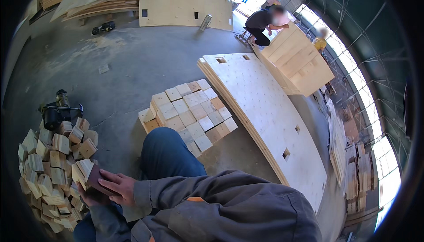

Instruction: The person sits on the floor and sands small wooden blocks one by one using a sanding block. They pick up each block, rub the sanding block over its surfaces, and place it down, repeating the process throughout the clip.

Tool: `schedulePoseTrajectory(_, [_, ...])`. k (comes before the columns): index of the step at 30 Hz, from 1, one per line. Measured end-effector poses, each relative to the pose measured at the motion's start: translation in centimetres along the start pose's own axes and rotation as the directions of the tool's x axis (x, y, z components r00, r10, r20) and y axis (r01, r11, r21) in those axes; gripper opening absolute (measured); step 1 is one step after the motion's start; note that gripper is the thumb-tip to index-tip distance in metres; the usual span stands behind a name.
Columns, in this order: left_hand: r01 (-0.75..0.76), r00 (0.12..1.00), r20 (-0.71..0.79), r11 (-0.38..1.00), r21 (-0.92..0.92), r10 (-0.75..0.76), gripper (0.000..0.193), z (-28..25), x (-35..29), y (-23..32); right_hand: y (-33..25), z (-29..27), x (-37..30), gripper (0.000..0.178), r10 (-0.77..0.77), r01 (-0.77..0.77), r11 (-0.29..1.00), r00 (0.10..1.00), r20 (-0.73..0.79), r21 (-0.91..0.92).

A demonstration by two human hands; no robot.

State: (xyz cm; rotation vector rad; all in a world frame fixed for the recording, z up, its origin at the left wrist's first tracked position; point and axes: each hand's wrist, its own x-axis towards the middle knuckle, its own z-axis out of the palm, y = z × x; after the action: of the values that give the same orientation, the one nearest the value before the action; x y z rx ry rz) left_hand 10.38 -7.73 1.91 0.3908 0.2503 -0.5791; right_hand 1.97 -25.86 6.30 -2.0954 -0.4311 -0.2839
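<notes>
My right hand reaches across my body to the lower left and lies on top of a dark brown wooden block, fingers spread over its face. Below it my left hand grips the same block from underneath and is mostly hidden. Both hands sit at the edge of a loose heap of pale square wooden blocks. My blue-trousered knee rises just to the right of them.
A neat layer of square blocks lies on the concrete floor ahead. Beside it is a long plywood panel with cut-outs. A black power tool stands behind the heap. Far off, people work at a wooden crate.
</notes>
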Motion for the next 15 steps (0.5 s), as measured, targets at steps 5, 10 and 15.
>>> schedulePoseTrajectory(5, [-0.041, 0.995, -0.095, 0.998, -0.039, 0.038, 0.074, 1.9, -0.2, -0.4, 1.4, -0.6, 3.6, 0.074, 0.023, -0.026, 0.999, 0.997, -0.074, -0.037])
schedulePoseTrajectory(10, [-0.033, 0.997, -0.071, 0.999, -0.006, 0.032, 0.067, 3.1, -0.5, -2.7, 5.7, -1.7, 8.4, 0.07, 0.34, -0.333, 0.939, 0.937, -0.083, 0.091])
schedulePoseTrajectory(15, [-0.064, 0.989, -0.137, 0.998, -0.029, 0.059, 0.069, 3.1, -0.5, -2.2, 4.2, -0.5, 4.6, 0.073, 0.192, -0.193, 0.981, 0.979, -0.075, 0.0])
